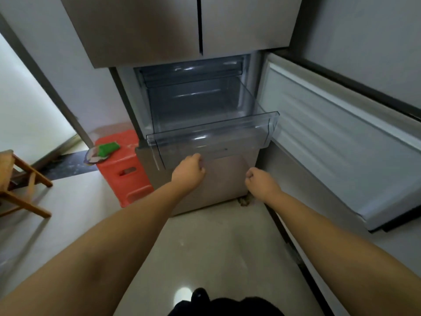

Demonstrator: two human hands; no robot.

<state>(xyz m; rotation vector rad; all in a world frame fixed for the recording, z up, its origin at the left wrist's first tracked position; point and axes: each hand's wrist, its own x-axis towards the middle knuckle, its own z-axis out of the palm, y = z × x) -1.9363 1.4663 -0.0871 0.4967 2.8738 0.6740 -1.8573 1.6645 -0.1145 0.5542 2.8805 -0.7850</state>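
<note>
A steel fridge (141, 30) stands ahead with its lower right door (337, 142) swung open to the right. A clear plastic drawer (211, 133) is pulled partway out of the open compartment and looks empty. My left hand (190, 171) reaches up to the drawer front, its fingers curled round the lower edge near the middle. My right hand (258, 180) hangs lower and to the right, apart from the drawer, curled into a fist with nothing in it.
A red plastic stool (125, 169) stands left of the fridge, with a green object (109, 148) on top. A wooden chair (20, 179) is at the far left. The pale tiled floor (216, 247) lies between me and the fridge.
</note>
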